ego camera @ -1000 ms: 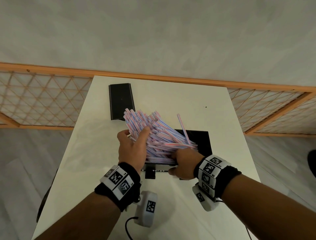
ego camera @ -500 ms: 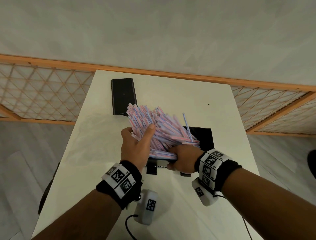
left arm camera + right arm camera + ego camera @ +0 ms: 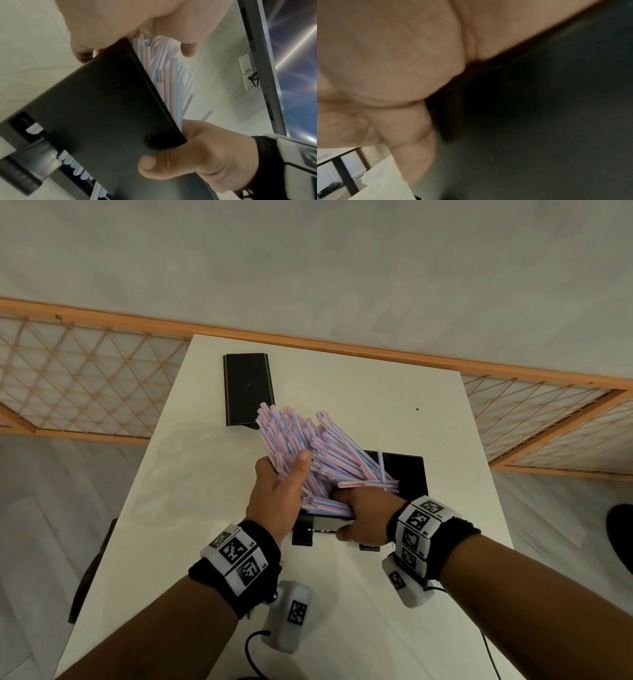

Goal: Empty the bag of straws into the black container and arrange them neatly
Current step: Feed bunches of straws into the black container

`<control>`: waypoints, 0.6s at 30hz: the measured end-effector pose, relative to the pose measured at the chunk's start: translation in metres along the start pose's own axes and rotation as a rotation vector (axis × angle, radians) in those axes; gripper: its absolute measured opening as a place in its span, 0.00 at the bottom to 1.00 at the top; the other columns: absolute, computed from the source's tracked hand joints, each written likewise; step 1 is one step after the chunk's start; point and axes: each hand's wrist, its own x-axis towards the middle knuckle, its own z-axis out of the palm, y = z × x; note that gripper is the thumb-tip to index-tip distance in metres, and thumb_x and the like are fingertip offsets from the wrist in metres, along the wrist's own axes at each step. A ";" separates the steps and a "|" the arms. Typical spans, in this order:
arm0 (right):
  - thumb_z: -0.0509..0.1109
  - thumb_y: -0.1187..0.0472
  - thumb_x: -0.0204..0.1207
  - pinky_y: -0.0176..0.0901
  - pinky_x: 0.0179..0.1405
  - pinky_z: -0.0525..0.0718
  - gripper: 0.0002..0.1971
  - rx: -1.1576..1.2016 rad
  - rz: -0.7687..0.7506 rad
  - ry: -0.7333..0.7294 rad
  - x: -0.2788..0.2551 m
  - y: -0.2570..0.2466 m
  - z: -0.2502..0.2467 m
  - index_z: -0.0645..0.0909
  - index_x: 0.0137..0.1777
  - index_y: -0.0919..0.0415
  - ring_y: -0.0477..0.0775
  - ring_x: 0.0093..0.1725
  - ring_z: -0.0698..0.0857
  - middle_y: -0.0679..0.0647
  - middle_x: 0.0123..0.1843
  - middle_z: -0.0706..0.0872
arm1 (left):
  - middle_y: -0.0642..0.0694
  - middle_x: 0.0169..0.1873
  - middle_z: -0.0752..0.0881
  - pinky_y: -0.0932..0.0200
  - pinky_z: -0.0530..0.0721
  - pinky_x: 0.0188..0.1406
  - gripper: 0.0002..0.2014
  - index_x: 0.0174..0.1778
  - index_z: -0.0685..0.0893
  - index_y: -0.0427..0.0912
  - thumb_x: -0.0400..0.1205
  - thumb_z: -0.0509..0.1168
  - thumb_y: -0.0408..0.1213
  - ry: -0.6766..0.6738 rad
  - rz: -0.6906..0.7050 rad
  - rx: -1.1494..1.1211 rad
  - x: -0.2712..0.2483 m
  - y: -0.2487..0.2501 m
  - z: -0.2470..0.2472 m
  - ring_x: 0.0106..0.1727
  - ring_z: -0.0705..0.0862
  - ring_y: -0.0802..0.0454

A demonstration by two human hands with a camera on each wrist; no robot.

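Observation:
A thick bundle of pink-and-blue striped straws (image 3: 308,446) stands slanted in the black container (image 3: 409,474) at mid-table. The free ends fan up and to the far left. My left hand (image 3: 284,470) grips the bundle from the left, thumb across the top. My right hand (image 3: 359,508) holds the container's near end. In the left wrist view its thumb (image 3: 149,162) presses on the outer wall of the container (image 3: 106,108) and its fingers reach inside against the straws (image 3: 171,75). The right wrist view shows only my palm (image 3: 393,67) against the dark container (image 3: 539,121).
A flat black lid (image 3: 248,388) lies on the white table (image 3: 359,392) at the far left, just past the straw tips. The table's edges drop to a grey floor on both sides. A wooden lattice rail (image 3: 85,392) runs behind the table.
My left hand has tipped the straw bundle up steeper, its free ends swinging toward the lid. The right hand has stayed at the container's near end.

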 end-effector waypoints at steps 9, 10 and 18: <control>0.72 0.32 0.70 0.42 0.44 0.80 0.25 -0.009 0.022 0.065 0.000 -0.001 -0.001 0.77 0.58 0.49 0.53 0.44 0.84 0.50 0.50 0.84 | 0.56 0.56 0.90 0.49 0.89 0.58 0.43 0.66 0.76 0.50 0.59 0.85 0.62 -0.025 0.133 0.171 0.000 -0.005 -0.006 0.56 0.90 0.56; 0.73 0.33 0.71 0.42 0.43 0.80 0.29 0.018 0.013 0.094 -0.004 0.000 0.000 0.76 0.63 0.51 0.53 0.42 0.84 0.51 0.53 0.85 | 0.57 0.56 0.89 0.54 0.88 0.56 0.43 0.66 0.75 0.50 0.58 0.88 0.54 -0.029 0.151 0.227 -0.001 -0.006 -0.006 0.55 0.89 0.58; 0.74 0.44 0.72 0.42 0.60 0.83 0.23 0.117 -0.173 0.248 -0.047 0.016 -0.008 0.82 0.67 0.47 0.44 0.56 0.86 0.44 0.56 0.89 | 0.61 0.57 0.85 0.66 0.83 0.50 0.50 0.69 0.71 0.51 0.54 0.91 0.49 -0.043 0.151 0.284 -0.008 -0.010 -0.007 0.56 0.85 0.62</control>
